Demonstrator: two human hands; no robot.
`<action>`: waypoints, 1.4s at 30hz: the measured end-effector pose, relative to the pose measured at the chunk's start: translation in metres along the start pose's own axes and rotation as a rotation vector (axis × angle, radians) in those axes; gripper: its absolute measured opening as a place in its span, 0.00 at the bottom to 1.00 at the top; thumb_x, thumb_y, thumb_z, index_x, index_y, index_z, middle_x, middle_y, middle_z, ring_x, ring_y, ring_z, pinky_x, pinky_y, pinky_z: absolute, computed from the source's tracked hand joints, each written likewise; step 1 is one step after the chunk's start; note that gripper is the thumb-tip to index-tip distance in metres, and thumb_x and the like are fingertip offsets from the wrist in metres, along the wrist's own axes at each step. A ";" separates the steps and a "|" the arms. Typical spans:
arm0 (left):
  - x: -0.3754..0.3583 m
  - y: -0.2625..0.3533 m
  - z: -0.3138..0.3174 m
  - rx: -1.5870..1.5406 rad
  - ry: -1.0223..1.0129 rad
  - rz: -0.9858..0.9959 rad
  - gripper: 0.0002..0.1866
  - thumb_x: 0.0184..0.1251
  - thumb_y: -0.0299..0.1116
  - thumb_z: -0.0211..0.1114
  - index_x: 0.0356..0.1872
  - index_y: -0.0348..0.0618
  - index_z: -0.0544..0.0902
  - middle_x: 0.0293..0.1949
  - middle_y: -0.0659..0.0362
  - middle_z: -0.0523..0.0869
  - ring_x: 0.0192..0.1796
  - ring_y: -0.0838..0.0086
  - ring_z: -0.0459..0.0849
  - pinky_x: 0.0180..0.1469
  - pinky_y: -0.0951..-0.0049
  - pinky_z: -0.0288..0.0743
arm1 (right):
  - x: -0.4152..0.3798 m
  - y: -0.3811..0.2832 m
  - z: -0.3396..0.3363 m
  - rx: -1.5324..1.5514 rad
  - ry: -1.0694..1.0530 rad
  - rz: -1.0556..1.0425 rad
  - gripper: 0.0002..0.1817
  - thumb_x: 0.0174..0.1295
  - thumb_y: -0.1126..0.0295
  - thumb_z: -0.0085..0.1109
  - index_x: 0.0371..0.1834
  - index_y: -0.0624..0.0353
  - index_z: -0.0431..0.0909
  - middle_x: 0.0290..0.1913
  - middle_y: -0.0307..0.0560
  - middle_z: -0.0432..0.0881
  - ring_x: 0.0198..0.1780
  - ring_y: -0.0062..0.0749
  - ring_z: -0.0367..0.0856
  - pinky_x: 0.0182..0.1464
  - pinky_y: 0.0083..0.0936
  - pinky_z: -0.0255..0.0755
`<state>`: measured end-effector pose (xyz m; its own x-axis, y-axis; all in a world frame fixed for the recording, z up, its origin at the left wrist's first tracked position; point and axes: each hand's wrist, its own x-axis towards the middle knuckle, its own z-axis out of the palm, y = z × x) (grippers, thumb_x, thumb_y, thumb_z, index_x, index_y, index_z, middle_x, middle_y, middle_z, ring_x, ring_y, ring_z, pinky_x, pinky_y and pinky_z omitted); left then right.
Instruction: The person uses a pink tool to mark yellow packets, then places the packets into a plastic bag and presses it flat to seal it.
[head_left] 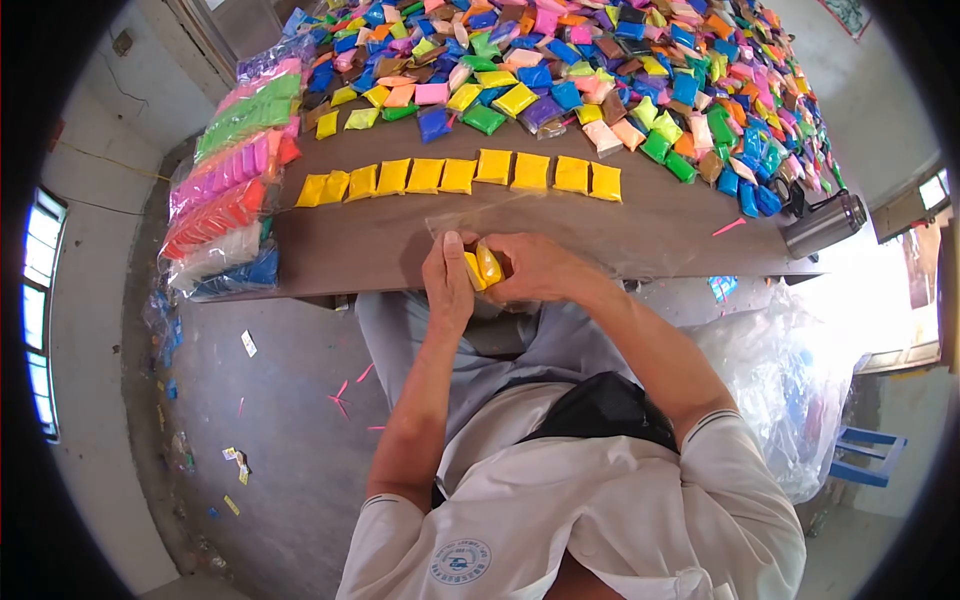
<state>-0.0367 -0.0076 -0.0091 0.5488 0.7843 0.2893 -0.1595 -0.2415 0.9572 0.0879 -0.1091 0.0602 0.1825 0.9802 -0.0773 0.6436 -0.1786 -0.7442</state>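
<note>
1. Yellow packets (482,268), two of them as far as I can tell, sit pinched between my hands at the near edge of the table (400,240), just in front of my lap.
2. My left hand (447,282) has its fingers closed around the left side of the packets; my right hand (535,268) clamps them from the right, thumb on top.
3. A clear plastic bag (480,212) lies flat on the table just beyond my hands, touching or nearly touching the packets; I cannot tell if its mouth is open.
4. Beyond that, a row of yellow packets (470,175) runs left to right across the table, laid edge to edge and not yet gathered, so I judge most of the yellow ones are still waiting.
5. Farther off, a big heap of mixed-colour packets (620,70) covers the far part of the table, unsorted.
6. At the left edge stand stacked bags of sorted packets (235,170) in green, pink, red, white and blue, seemingly finished.
7. A metal flask (825,225) lies at the right end.
</note>
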 end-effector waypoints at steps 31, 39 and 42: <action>0.002 0.001 -0.005 0.038 -0.016 0.000 0.10 0.70 0.34 0.64 0.41 0.36 0.82 0.35 0.63 0.80 0.38 0.81 0.75 0.41 0.78 0.71 | 0.005 0.004 0.021 -0.238 0.162 0.016 0.11 0.52 0.67 0.65 0.35 0.62 0.81 0.35 0.60 0.84 0.40 0.57 0.83 0.45 0.47 0.75; 0.001 0.002 -0.005 0.089 -0.020 0.000 0.10 0.69 0.35 0.65 0.40 0.36 0.83 0.35 0.62 0.82 0.37 0.79 0.77 0.42 0.77 0.72 | -0.013 0.003 0.011 -0.354 0.189 -0.090 0.12 0.54 0.67 0.64 0.36 0.64 0.80 0.34 0.60 0.84 0.39 0.57 0.83 0.44 0.45 0.77; 0.001 -0.003 -0.007 0.104 -0.012 0.018 0.10 0.69 0.35 0.65 0.40 0.36 0.83 0.35 0.61 0.82 0.37 0.79 0.77 0.41 0.77 0.72 | -0.042 -0.008 -0.014 -0.241 0.241 -0.133 0.12 0.57 0.66 0.64 0.38 0.63 0.80 0.32 0.56 0.84 0.35 0.51 0.83 0.40 0.39 0.77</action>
<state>-0.0411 -0.0025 -0.0113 0.5565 0.7727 0.3054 -0.0834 -0.3137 0.9458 0.0855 -0.1497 0.0783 0.2370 0.9528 0.1899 0.8249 -0.0941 -0.5574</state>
